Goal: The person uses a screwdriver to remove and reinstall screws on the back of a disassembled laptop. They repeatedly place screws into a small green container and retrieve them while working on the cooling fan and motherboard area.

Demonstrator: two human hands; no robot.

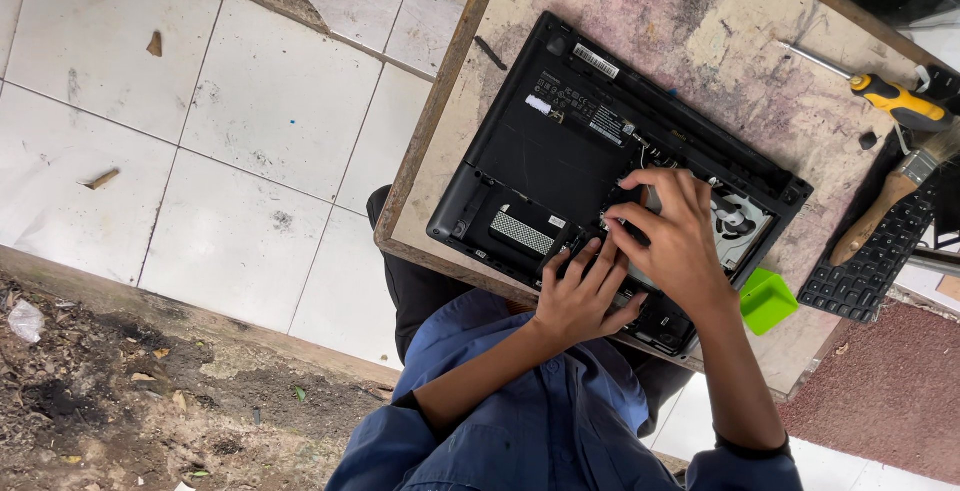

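Pressing down with both hands, you've got your left hand and right hand side by side, fingers spread, gripping nothing, on the near right corner of the opened black laptop. It lies bottom-up on the desk, long axis running away leftward from you.

White labels on laptop underside

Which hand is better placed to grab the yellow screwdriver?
Right hand: it lies nearer the screwdriver on that side; the left hand is farther off, across the laptop.
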